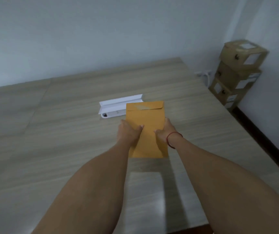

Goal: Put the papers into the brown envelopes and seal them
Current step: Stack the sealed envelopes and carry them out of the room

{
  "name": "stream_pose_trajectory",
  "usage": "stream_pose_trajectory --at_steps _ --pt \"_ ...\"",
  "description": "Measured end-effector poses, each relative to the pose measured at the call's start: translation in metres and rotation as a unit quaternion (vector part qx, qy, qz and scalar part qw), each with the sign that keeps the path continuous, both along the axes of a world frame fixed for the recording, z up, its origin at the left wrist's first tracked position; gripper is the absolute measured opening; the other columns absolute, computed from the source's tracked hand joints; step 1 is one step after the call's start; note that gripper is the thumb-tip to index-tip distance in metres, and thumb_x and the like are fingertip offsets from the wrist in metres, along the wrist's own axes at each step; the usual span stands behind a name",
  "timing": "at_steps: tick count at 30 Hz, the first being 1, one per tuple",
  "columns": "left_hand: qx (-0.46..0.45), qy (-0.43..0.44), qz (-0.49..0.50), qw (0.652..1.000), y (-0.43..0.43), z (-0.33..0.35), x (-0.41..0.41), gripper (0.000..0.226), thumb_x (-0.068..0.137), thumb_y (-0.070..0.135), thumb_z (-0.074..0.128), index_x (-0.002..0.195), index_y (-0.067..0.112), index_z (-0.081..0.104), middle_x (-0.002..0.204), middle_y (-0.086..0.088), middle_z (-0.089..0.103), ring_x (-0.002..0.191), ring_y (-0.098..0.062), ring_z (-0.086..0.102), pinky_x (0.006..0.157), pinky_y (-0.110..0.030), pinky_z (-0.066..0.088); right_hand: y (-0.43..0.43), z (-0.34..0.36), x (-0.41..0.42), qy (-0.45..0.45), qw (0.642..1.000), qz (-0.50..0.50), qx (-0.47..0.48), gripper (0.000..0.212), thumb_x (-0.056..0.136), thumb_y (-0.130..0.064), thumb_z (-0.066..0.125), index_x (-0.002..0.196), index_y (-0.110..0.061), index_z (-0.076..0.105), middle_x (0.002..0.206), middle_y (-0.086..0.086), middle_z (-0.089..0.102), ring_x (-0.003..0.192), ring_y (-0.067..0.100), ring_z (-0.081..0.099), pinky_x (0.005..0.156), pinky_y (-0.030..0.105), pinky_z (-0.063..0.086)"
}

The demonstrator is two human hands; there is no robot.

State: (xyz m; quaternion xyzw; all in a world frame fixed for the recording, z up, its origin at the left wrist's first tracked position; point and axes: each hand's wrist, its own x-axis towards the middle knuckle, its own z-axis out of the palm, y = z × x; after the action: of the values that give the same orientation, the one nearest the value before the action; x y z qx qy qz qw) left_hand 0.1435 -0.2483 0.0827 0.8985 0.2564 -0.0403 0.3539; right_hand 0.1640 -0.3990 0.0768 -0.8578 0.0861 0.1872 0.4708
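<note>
- The left hand (130,133) grips the left long edge of the envelope (144,115), thumb laid on top and pointing inward. The other fingers are hidden underneath.
- The right hand (162,132) grips the right long edge the same way, thumb on top. A red band (172,139) circles its wrist.
- Both hands clasp the envelope about midway along its length, level with each other, and both forearms reach in from the near edge of the table (51,132).
- The envelope's long axis runs straight away from the person, with the flap end far and the bottom end near.
- It sits over the middle of the table. The picture is too blurred to tell whether it touches the top or is held just above it.
- It is a plain orange-brown envelope, flat and unmarked, with its flap folded down over the far end. A paler smear shows on the flap.
- A white item (118,105), long and low, lies crosswise just beyond the envelope's far left corner, partly hidden behind it. Whether it is folded paper or a box cannot be told.
- Boxes (236,71) are stacked past the table's far right corner, against the wall.
</note>
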Motion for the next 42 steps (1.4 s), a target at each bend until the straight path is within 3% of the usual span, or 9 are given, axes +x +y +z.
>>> stream_pose_trajectory --at_steps 6,12,15,17,21,27,30,36,42 --pt "0.027 0.011 -0.190 0.981 -0.145 0.042 0.025 0.087 0.082 0.053 0.066 0.140 -0.001 0.032 0.138 -0.016 0.047 0.125 -0.032 0.050 0.096 -0.039 0.046 -0.148 0.035 -0.021 0.015 0.991 -0.131 -0.035 0.054 0.086 -0.026 0.059 0.136 -0.015 0.040 0.129 0.008 0.055 0.117 0.029 0.054 0.099 0.043 0.046" --pt "0.023 -0.011 -0.360 0.933 -0.342 0.068 0.000 0.081 0.081 0.054 0.066 0.135 0.000 0.039 0.136 -0.016 0.048 0.124 -0.033 0.050 0.096 -0.041 0.047 -0.331 0.064 -0.093 0.011 0.960 -0.273 -0.064 0.024 0.085 -0.026 0.057 0.104 -0.012 0.051 0.098 0.008 0.059 0.081 0.020 0.055 0.068 0.030 0.046" --pt "0.011 -0.015 -0.445 0.896 -0.454 0.078 -0.037 0.081 0.079 0.058 0.067 0.132 0.000 0.043 0.132 -0.016 0.051 0.120 -0.033 0.053 0.093 -0.042 0.051 -0.430 0.071 -0.155 0.004 0.932 -0.355 -0.074 0.033 0.080 -0.031 0.056 0.106 -0.012 0.052 0.106 0.010 0.060 0.092 0.027 0.059 0.082 0.038 0.052" --pt "-0.003 -0.023 -0.491 0.871 -0.528 0.083 -0.073 0.077 0.079 0.057 0.066 0.129 0.001 0.046 0.129 -0.015 0.054 0.116 -0.033 0.056 0.088 -0.040 0.052 -0.494 0.078 -0.203 0.006 0.909 -0.411 -0.074 0.040 0.080 -0.029 0.057 0.114 -0.009 0.055 0.111 0.013 0.062 0.100 0.031 0.061 0.090 0.043 0.052" --pt "-0.034 -0.016 -0.574 0.818 -0.651 0.087 -0.163 0.082 0.082 0.053 0.066 0.140 0.002 0.036 0.141 -0.014 0.044 0.127 -0.033 0.048 0.099 -0.042 0.046 -0.593 0.092 -0.308 -0.012 0.856 -0.512 -0.065 0.035 0.087 -0.021 0.056 0.118 -0.005 0.058 0.114 0.014 0.062 0.102 0.032 0.060 0.086 0.038 0.051" --pt "-0.027 -0.012 -0.683 0.730 -0.799 0.095 -0.324 0.069 0.083 0.045 0.068 0.131 0.002 0.045 0.132 -0.011 0.054 0.118 -0.031 0.056 0.080 -0.034 0.047 -0.699 0.089 -0.486 -0.037 0.749 -0.658 -0.068 0.021 0.083 -0.016 0.054 0.101 -0.010 0.061 0.098 0.011 0.062 0.092 0.031 0.060 0.090 0.044 0.053" --pt "-0.030 -0.007 -0.717 0.696 -0.852 0.094 -0.391 0.073 0.080 0.046 0.070 0.132 0.002 0.044 0.132 -0.011 0.054 0.120 -0.031 0.056 0.081 -0.033 0.046 -0.733 0.089 -0.557 -0.031 0.716 -0.696 -0.054 0.010 0.086 -0.015 0.051 0.093 -0.012 0.056 0.099 0.012 0.060 0.091 0.031 0.058 0.089 0.043 0.052" --pt "-0.043 -0.007 -0.785 0.617 -0.969 0.091 -0.535 0.069 0.081 0.046 0.069 0.130 0.002 0.048 0.132 -0.014 0.054 0.121 -0.032 0.054 0.090 -0.036 0.048 -0.825 0.087 -0.704 -0.015 0.645 -0.762 -0.064 0.034 0.085 -0.021 0.051 0.115 -0.007 0.056 0.112 0.014 0.061 0.104 0.034 0.059 0.090 0.042 0.050" --pt "-0.032 0.005 -0.839 0.543 -1.073 0.101 -0.673 0.078 0.082 0.048 0.067 0.139 0.003 0.038 0.140 -0.014 0.046 0.124 -0.033 0.051 0.089 -0.037 0.046 -0.898 0.093 -0.841 -0.016 0.570 -0.819 -0.060 0.027 0.086 -0.020 0.053 0.110 -0.007 0.057 0.102 0.013 0.058 0.094 0.031 0.057 0.081 0.038 0.048"
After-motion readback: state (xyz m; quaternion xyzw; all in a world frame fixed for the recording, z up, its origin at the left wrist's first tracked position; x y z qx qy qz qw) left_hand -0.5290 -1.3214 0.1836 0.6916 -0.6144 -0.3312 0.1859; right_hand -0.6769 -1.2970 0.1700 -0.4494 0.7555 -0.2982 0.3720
